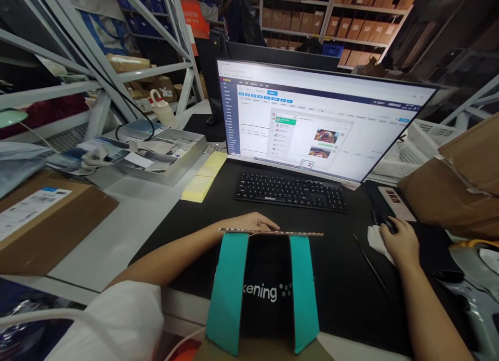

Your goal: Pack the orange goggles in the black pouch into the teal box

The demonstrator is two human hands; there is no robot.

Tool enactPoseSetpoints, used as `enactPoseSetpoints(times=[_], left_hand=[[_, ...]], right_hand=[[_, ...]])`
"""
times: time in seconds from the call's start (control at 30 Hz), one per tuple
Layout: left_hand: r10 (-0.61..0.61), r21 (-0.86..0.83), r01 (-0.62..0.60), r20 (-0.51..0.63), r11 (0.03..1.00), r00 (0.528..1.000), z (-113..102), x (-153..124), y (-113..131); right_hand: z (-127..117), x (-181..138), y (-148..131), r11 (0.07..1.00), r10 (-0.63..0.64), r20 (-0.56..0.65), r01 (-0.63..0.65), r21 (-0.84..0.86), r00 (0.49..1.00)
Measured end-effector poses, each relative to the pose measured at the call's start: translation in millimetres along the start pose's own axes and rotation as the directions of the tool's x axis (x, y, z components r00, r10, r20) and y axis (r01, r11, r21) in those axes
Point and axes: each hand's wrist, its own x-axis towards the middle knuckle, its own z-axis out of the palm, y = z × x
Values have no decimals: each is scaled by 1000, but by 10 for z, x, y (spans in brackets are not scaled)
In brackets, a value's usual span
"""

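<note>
My right hand rests over a black computer mouse at the right of the desk, its fingers curved on it. A crumpled white tissue lies beside that wrist. My left hand lies on the black desk mat below the keyboard, fingers stretched out and holding nothing I can see. A cardboard piece with teal strips stands in front and hides part of this hand. Beyond the keyboard, a lit monitor shows a web page with a chat window on top.
Yellow paper slips and an open grey box of papers are on the left, near a labelled carton. A thin pointed tool and a phone lie right. A large carton stands behind. Someone in an orange vest is beyond.
</note>
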Motion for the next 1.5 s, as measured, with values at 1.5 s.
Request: enactPoseSetpoints(times=[1.5], left_hand=[[441, 846, 316, -502, 430, 744, -517, 373, -743]], right_hand=[[-93, -21, -126, 999, -5, -68, 8, 47, 998]])
